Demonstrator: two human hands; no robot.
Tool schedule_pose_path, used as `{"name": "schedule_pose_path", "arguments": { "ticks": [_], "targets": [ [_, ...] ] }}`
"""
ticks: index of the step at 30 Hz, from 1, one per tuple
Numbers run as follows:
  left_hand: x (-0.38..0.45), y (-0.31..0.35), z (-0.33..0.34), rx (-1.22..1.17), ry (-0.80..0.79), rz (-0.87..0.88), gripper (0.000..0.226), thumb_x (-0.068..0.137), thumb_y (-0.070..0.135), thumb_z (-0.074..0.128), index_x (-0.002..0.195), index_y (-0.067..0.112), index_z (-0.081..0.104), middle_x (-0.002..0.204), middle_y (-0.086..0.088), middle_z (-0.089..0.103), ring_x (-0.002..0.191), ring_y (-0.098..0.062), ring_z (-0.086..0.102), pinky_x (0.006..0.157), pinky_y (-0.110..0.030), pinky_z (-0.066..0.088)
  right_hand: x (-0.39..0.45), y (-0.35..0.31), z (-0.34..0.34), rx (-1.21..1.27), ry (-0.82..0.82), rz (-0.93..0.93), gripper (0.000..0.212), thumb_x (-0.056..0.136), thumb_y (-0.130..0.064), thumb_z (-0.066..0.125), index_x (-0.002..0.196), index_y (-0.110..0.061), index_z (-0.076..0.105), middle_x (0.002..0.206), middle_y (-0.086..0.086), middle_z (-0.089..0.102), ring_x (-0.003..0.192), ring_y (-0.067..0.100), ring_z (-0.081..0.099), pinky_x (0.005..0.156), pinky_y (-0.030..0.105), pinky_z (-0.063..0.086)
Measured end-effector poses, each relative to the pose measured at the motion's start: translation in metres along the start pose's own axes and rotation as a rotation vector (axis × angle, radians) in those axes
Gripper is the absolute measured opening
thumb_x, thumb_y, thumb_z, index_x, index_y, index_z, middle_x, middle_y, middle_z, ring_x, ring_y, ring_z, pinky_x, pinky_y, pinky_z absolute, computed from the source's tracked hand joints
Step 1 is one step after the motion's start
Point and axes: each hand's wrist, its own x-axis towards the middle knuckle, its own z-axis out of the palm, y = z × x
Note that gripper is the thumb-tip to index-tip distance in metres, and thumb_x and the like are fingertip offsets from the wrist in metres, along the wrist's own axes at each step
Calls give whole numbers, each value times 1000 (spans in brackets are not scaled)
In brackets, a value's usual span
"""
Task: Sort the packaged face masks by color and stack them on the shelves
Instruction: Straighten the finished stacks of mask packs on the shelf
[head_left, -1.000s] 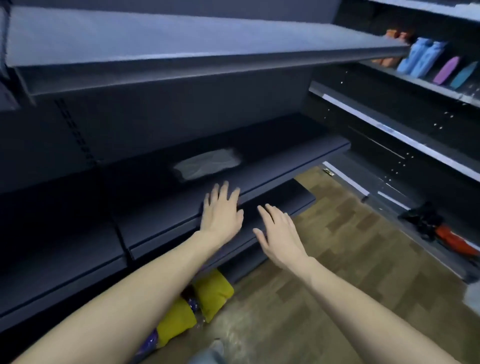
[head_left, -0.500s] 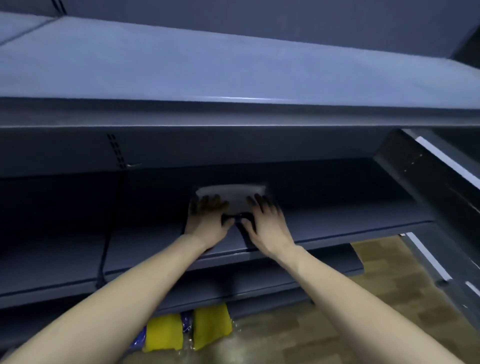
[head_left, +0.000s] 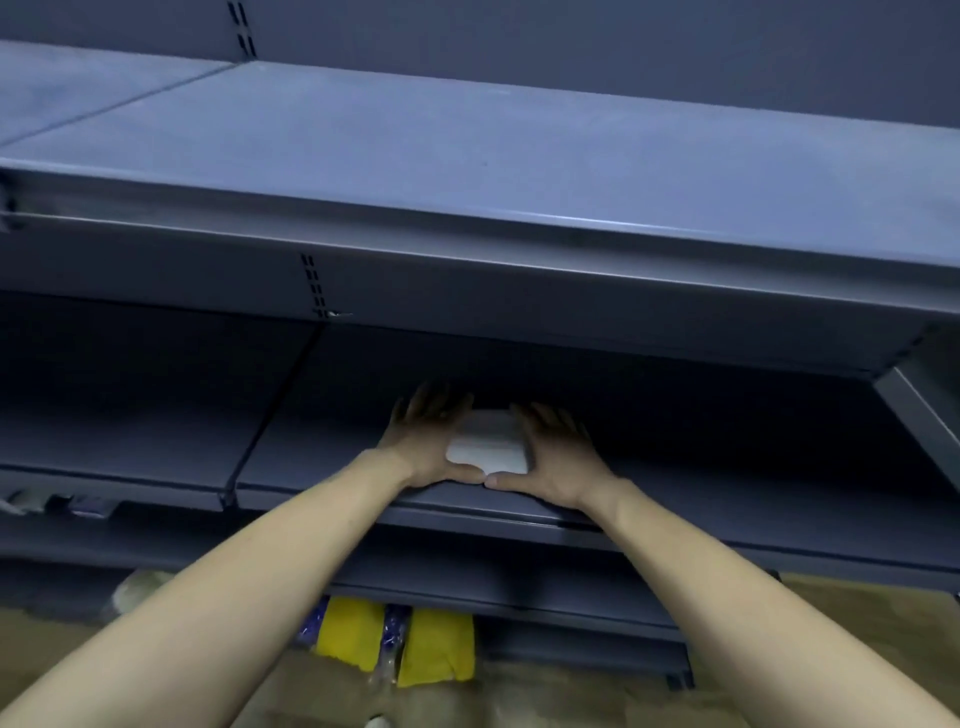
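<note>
A white pack of face masks (head_left: 488, 449) lies on the dark middle shelf (head_left: 753, 512), set back from its front edge. My left hand (head_left: 428, 441) presses flat against the pack's left side. On the pack's right side my right hand (head_left: 558, 457) does the same. Fingers of both hands reach straight back into the shadow. The two thumbs meet along the pack's front edge. Two yellow mask packs (head_left: 350, 636) (head_left: 436, 649) in clear wrap lie on the floor below the shelves.
A wide grey upper shelf (head_left: 467, 156) juts out above my hands and shades the middle one. A lower shelf (head_left: 519, 584) runs under my forearms. A pale bag (head_left: 137, 590) lies on the brown floor at the left.
The view has swung left and up to face the shelving. Both hands went from hovering at the shelf edge to framing the white pack, and now press its sides with thumbs in front.
</note>
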Motion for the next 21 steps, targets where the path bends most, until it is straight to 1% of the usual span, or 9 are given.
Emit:
{"name": "schedule_pose_path", "arguments": {
  "ticks": [2,4,7,8,11,14,17,19,21],
  "targets": [
    [-5,1,3,11,6,2,115,70,76,67,158,33,5,165,1,8,150,-30,8,120,-49,14,-11,-2,0,10,46,-44,109,68,-83,62,155,-29,25,150,0,36,133,27,35,108,40,33],
    [-12,4,4,-1,76,11,107,71,72,70,156,34,17,158,1,26,141,-31,27,114,-44,26,-19,-2,2,22,68,-69,106,72,-79,63,157,-29,23,153,2,32,137,29,30,112,39,29],
    [-22,7,7,-25,168,58,91,75,71,66,152,37,30,149,1,40,129,-28,41,104,-39,34,-25,1,11,7,-24,-71,119,69,-87,56,160,-27,6,166,2,2,152,27,-1,123,44,6],
    [-28,6,10,-34,180,68,89,76,73,62,151,38,31,147,2,42,127,-28,43,103,-38,34,-27,1,14,-14,-42,-88,124,66,-90,53,159,-27,3,167,1,-1,152,26,-5,123,46,3],
    [-45,5,21,-19,142,96,104,64,89,49,152,37,28,148,3,40,131,-25,39,108,-39,29,-36,-2,22,-68,-2,-152,127,59,-93,53,158,-27,8,164,1,13,148,28,12,121,44,14],
    [-64,4,35,191,81,129,125,54,91,44,158,30,10,155,-5,24,140,-29,24,119,-46,16,-51,-12,34,-119,118,-193,113,66,-75,65,155,-22,22,152,4,34,133,29,34,112,41,28],
    [-72,2,46,294,200,184,108,70,64,69,157,26,18,143,-10,38,129,-33,37,115,-51,27,-60,-21,42,-51,242,-241,89,71,-53,71,148,-22,39,133,3,51,118,28,49,99,40,41],
    [-77,4,44,282,249,178,96,73,50,73,154,26,28,130,-7,46,115,-30,45,111,-49,33,-63,-24,40,-27,254,-232,78,73,-39,70,145,-24,43,125,0,55,113,25,51,96,38,43],
    [-83,4,40,265,255,156,86,76,39,71,152,27,33,122,-3,49,110,-26,47,113,-44,31,-65,-31,36,-49,257,-227,69,74,-30,66,141,-26,49,120,-3,57,109,23,52,95,36,42]
  ]
}}
